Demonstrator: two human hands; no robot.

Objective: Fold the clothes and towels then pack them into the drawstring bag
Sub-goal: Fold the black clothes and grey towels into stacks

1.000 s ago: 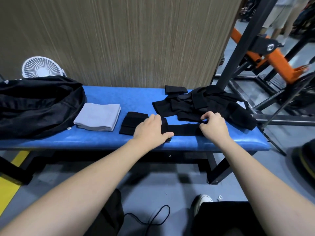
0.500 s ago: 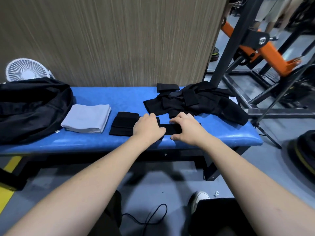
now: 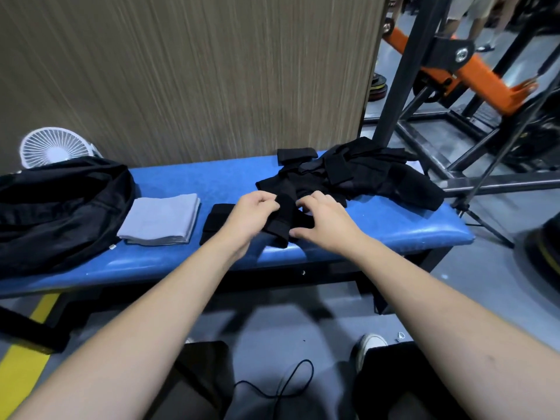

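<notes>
Black cloth (image 3: 280,221), one small piece, is pinched between my left hand (image 3: 251,212) and right hand (image 3: 325,219), with one folded black piece (image 3: 215,222) and one grey towel (image 3: 160,218) leftward, one black pile (image 3: 357,177) beyond, one bag (image 3: 57,207) farthest left.

Light: even, moderately bright indoor | Glare: soft sheen on the counter (image 3: 378,234) front edge | Blur: motion smear on hands, wall | Distortion: wide-angle bending at edges | Shadows: soft, under counter

White fan (image 3: 56,147) (behind blue bench (image 3: 378,225))
</notes>
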